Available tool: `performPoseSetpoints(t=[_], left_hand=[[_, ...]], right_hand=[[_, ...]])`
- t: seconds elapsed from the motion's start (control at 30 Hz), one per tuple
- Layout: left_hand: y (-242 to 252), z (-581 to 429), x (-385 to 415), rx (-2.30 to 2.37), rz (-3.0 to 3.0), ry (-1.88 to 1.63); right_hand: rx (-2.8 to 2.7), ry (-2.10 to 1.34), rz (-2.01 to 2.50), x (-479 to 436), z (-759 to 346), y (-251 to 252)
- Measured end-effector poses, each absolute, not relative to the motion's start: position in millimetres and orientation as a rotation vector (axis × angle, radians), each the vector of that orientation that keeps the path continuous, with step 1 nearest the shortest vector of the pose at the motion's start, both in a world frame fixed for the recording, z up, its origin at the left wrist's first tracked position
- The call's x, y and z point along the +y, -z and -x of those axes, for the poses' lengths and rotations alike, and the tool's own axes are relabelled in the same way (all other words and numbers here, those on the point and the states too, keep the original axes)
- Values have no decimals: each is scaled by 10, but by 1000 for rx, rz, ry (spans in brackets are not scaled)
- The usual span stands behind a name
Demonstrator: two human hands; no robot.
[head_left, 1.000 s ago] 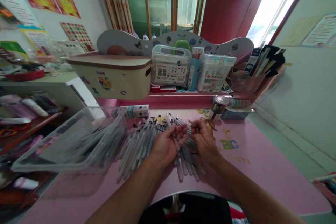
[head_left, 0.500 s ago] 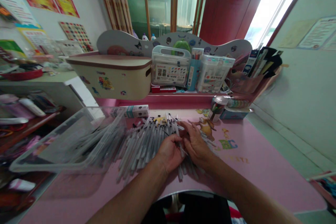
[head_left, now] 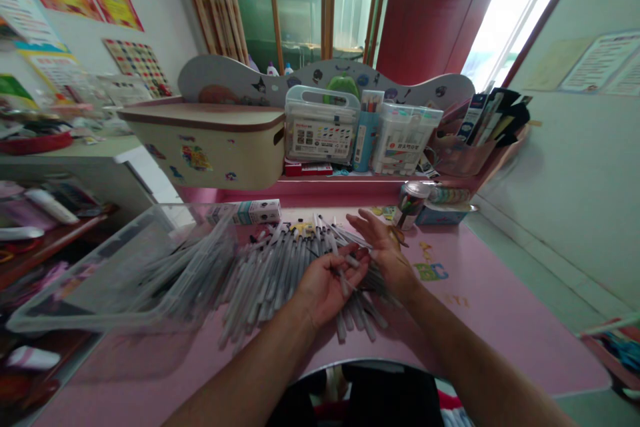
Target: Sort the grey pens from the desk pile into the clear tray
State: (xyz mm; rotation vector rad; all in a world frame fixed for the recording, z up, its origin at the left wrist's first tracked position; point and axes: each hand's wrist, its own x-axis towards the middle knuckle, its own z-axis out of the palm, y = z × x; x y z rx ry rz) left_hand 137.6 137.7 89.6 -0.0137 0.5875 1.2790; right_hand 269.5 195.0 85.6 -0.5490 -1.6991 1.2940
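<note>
Many pale, translucent pens with dark tips lie in a loose pile [head_left: 275,273] on the pink desk. My left hand [head_left: 323,290] is palm up over the right part of the pile, with its fingers curled around a pen [head_left: 344,282]. Close beside it, my right hand [head_left: 393,257] has its fingers stretched out and apart. A short pale piece [head_left: 352,261] shows between the two hands; whether it is a cap or a pen end I cannot tell. To the left, a clear plastic bin [head_left: 100,323] has more pens inside.
Behind the pile lies a small white box [head_left: 257,211]. A jar of pens [head_left: 413,203] and a blue box [head_left: 443,213] stand at the back right. The raised shelf bears a lidded cream box [head_left: 210,153], marker cases [head_left: 323,127] and a pen holder [head_left: 463,157].
My right hand has moved away from my left and its fingers have spread out. My left hand has opened a little but keeps the pen. The view has shifted slightly.
</note>
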Motion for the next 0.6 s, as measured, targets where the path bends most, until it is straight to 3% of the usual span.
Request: performPoseSetpoints(t=[0.17,0.3,0.43,0.6], left_hand=[[-1074,-1299,1349,768,-41,-1378],[-1504,-1141,1175,773,-244,-1478],[-1960,-867,894,818,-519,-1659],[-2140,-128,679,1123,-855,-1691]], right_hand=[[-1361,-1211,858,2248,-2806,-854],[-1727,-949,1182,2438,-2932,-811],[-2154,-637,1232,2523,-3000,-722],[-2343,-545,1258,2512,-2995,-673]])
